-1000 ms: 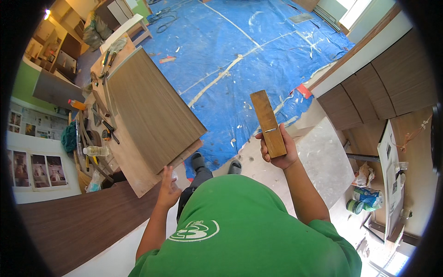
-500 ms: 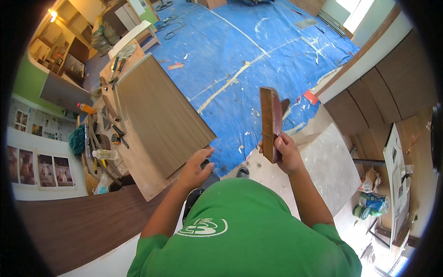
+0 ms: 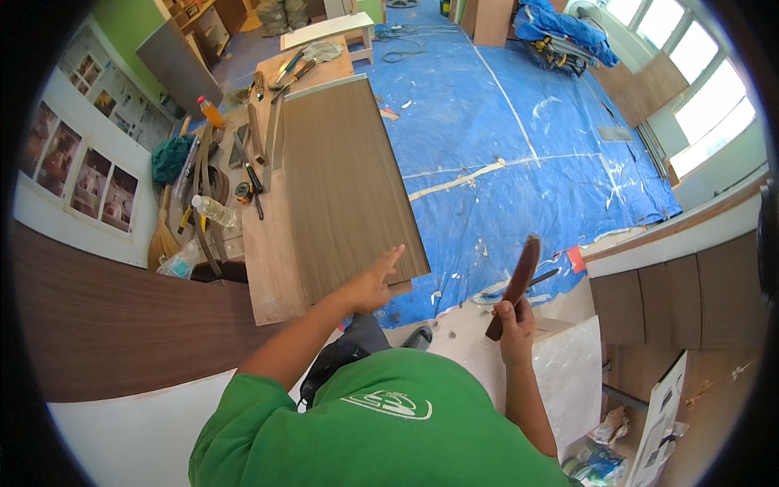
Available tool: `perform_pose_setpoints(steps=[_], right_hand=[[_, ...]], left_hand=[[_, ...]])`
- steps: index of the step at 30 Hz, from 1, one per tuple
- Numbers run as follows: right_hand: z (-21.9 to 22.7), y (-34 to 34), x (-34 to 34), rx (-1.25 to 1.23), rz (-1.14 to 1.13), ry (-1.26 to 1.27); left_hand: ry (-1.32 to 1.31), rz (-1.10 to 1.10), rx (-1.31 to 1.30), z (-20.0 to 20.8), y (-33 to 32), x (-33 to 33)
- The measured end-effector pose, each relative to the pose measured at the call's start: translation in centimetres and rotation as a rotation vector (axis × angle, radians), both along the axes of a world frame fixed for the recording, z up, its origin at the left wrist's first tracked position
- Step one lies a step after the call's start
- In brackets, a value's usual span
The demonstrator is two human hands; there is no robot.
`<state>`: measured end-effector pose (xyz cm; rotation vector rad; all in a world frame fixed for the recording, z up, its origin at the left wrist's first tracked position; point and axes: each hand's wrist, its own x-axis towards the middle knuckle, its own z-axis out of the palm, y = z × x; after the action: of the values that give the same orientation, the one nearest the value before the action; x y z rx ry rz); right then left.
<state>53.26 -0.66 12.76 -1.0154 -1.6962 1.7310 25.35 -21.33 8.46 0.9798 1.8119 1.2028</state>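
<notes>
My right hand grips the lower end of a long sanding block with a reddish-brown rough face, holding it up over the floor. A thin dark strip sticks out on its right side; whether it is part of the block I cannot tell. My left hand is open, fingers stretched, at the near right corner of a brown wood-grain panel. Whether the fingertips touch the panel is unclear. The panel lies flat on a pale wooden board that forms the bench top.
Left of the panel lie a tape measure, a clear bottle, an orange drink bottle and several hand tools. Blue sheeting covers the floor. A white-topped low bench stands beyond the board. Brown panels line the right side.
My view has swung left toward the panel. My left hand has reached forward over the panel's near corner, its fingers straightening. The sanding block has turned and tilted in my right hand.
</notes>
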Motion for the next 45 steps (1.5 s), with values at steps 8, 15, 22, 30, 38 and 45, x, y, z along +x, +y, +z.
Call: perform_pose_setpoints(steps=[8, 15, 22, 30, 38, 45], right_hand=[[-0.3, 2.4, -15.9, 0.236, 0.119, -0.294], [-2.8, 8.7, -39.6, 0.472, 0.297, -0.480], [-8.2, 16.0, -65.1, 0.842, 0.333, -0.638], [-10.8, 19.6, -82.0, 0.995, 0.376, -0.858], [-10.4, 20.3, -86.3, 0.928, 0.386, -0.852], [-10.3, 20.4, -85.7, 1.090, 0.476, -0.926]], left_hand=[[-0.012, 0.610, 0.146, -6.0, 9.0, -19.9], [-0.482, 0.895, 0.817, -10.5, 16.1, -36.1], [-0.580, 0.842, 0.822, -11.0, 18.2, -38.0], [-0.582, 0.848, 0.806, -11.0, 18.0, -38.6], [-0.542, 0.867, 0.772, -11.1, 18.0, -38.4], [-0.517, 0.866, 0.751, -10.9, 18.0, -38.3]])
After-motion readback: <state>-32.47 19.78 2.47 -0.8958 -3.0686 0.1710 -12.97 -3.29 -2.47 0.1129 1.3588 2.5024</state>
